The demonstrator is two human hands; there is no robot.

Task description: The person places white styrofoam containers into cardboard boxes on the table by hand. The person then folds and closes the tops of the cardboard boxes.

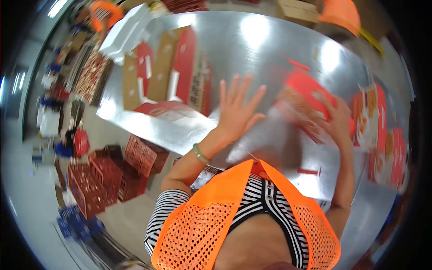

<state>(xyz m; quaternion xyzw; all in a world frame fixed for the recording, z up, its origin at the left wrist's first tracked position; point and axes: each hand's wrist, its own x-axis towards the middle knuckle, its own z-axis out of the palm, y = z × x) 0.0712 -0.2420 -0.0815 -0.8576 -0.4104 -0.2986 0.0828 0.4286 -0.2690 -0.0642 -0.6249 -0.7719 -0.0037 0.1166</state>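
Observation:
My left hand (238, 108) is raised over the metal table (252, 58), its fingers spread and nothing in it. To the right, my right hand (334, 118) grips the near right end of a red printed box (299, 96), which is tilted and smeared by motion. An open cardboard carton (159, 74) with red and brown flaps stands left of my left hand. Beyond my right hand, more red and white printed boxes (371, 112) stand at the table's right side.
A white foam box (128, 33) sits at the table's far left corner. Red crates (105, 175) and blue crates (78, 222) stand on the floor at left. People in orange vests are at the far left (105, 15) and far right (339, 15).

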